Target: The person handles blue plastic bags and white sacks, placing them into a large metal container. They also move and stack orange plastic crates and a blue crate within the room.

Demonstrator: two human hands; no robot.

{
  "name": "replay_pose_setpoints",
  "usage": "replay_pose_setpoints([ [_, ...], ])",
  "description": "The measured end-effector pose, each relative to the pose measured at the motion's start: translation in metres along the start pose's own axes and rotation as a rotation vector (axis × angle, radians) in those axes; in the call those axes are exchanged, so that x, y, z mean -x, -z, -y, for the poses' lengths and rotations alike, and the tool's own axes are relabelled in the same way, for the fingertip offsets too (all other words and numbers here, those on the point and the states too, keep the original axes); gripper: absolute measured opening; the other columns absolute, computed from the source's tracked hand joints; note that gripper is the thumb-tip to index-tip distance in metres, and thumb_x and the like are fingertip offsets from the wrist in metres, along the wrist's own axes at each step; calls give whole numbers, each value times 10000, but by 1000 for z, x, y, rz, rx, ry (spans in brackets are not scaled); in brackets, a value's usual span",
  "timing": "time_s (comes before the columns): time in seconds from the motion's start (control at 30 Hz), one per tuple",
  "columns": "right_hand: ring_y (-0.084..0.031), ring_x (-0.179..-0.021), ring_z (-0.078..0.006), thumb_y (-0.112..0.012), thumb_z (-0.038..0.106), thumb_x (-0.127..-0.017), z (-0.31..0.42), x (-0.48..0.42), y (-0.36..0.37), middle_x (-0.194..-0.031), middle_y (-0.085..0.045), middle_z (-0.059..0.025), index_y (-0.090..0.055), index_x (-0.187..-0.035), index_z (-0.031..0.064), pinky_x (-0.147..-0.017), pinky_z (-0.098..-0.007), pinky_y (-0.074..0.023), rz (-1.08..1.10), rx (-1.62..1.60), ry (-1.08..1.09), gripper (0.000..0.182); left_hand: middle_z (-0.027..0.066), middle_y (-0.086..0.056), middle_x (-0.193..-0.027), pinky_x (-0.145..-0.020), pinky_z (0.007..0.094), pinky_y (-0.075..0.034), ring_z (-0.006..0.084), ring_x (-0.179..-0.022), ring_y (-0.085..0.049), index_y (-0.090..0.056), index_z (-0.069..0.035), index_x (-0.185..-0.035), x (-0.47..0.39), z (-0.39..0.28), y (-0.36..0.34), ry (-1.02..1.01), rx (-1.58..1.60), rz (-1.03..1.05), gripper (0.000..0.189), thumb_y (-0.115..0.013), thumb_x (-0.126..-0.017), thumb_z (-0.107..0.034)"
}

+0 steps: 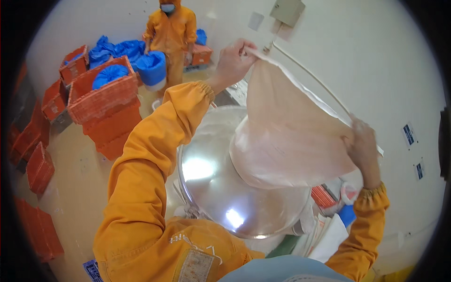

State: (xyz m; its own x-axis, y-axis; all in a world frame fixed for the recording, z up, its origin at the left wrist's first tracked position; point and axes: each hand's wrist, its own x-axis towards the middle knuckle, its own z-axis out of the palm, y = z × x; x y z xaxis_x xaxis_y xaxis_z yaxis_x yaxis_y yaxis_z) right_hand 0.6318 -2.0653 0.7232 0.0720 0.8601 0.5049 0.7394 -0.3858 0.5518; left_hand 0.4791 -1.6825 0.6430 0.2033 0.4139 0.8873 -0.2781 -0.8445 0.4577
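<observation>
My left hand (236, 59) grips the upper corner of a large pale fabric or film bag (289, 141), which spreads between my two hands. On the right, my right hand (364, 151), slightly blurred, holds the other end of its top edge. The bag's rounded lower part hangs over a round shiny metal lid (211, 190), hiding the lid's upper right portion. Whether the bag touches the lid I cannot tell. A clamp (193, 211) sits at the lid's lower left rim. Both my forearms are in orange sleeves.
A person (172, 31) in orange stands beyond the lid, beside a blue-lined bucket (151, 70). Stacked orange crates (105, 102), one holding a blue bag (111, 75), stand to the left. Folded white sacks (329, 239) lie at the lower right, and a pale hose (313, 77) runs along the wall.
</observation>
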Motion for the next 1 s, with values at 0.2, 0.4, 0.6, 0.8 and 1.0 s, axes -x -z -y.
replay_pose_setpoints([
  [0.2,-599,-632,-341,-575,252,-887,35,-21,-41,-719,-610,-129,-512,-969,87,-515,-439,-459,120,42,-80,194,122,-581,-1075,-843,335,-470,218,-989,-568,-479,-22,-1220,55,4,-53,109,303,-86,580,-709,-803,-353],
  [0.4,-573,-538,-366,-559,230,-908,-32,116,-60,-571,-545,-169,-567,-973,57,-462,-441,-438,217,63,-243,185,180,-617,-1015,-876,408,-420,318,-985,-565,-608,-89,-1136,174,85,-139,286,-74,694,444,-574,-863,-437],
  [0.6,-587,-555,-354,-569,181,-916,22,285,-60,-664,-591,-220,-598,-1017,-26,-499,-422,-437,182,-187,-831,231,79,-634,-715,-762,410,-388,281,-786,-570,-696,-111,-815,194,-18,-196,90,99,308,119,-606,-821,-188],
  [0.8,-598,-639,-317,-491,231,-961,58,403,-39,-818,-644,-232,-585,-1112,-62,-589,-376,-470,223,-104,-1162,343,23,-643,-831,-894,383,-344,201,-888,-552,-668,-113,-797,213,-130,-215,-190,401,385,95,-687,-758,-197],
  [1.0,-603,-731,-298,-439,331,-977,99,450,-29,-875,-650,-219,-577,-1107,-79,-674,-363,-475,160,-282,-1405,451,19,-640,-894,-940,401,-330,195,-923,-552,-663,-103,-850,224,-168,-229,-214,492,607,119,-668,-786,-203],
])
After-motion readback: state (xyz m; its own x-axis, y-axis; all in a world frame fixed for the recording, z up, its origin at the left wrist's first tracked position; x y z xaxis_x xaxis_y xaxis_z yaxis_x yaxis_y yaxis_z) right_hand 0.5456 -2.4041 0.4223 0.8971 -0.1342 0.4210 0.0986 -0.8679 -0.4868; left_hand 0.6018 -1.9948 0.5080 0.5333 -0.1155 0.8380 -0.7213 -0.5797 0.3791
